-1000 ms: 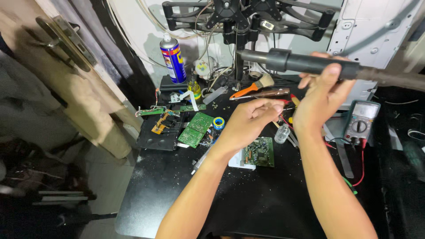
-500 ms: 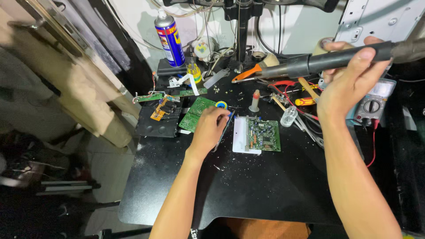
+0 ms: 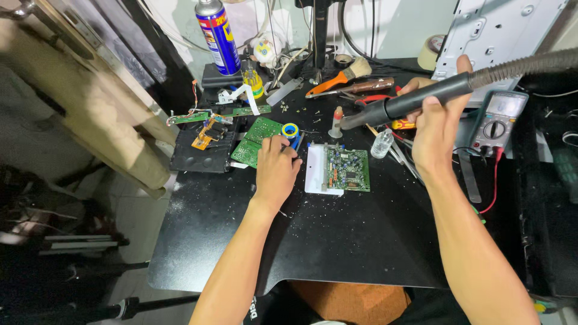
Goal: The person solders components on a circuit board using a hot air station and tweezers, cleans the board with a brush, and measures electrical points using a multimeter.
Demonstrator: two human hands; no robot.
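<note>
My right hand (image 3: 435,129) is shut on a black hot-air wand (image 3: 415,102) with a ribbed hose, held above the table with its nozzle pointing left. My left hand (image 3: 276,173) rests knuckles-up on the black table (image 3: 337,241), its curled fingertips at a small blue-and-yellow roll (image 3: 291,130). Whether it grips the roll is hidden. A green circuit board (image 3: 348,170) lies on a white card (image 3: 314,176) just to the right of that hand. Another green board (image 3: 257,139) lies to its upper left.
A blue-and-yellow spray can (image 3: 218,36) stands at the back. An orange-handled brush (image 3: 340,77), pliers, screws and a small clear bottle (image 3: 381,143) litter the back of the table. A multimeter (image 3: 500,120) with leads sits at right, a black box with boards (image 3: 201,150) at left.
My left hand has come down from mid-air to the table by the blue-and-yellow roll. My right hand still holds the wand, now lower and more to the right in view.
</note>
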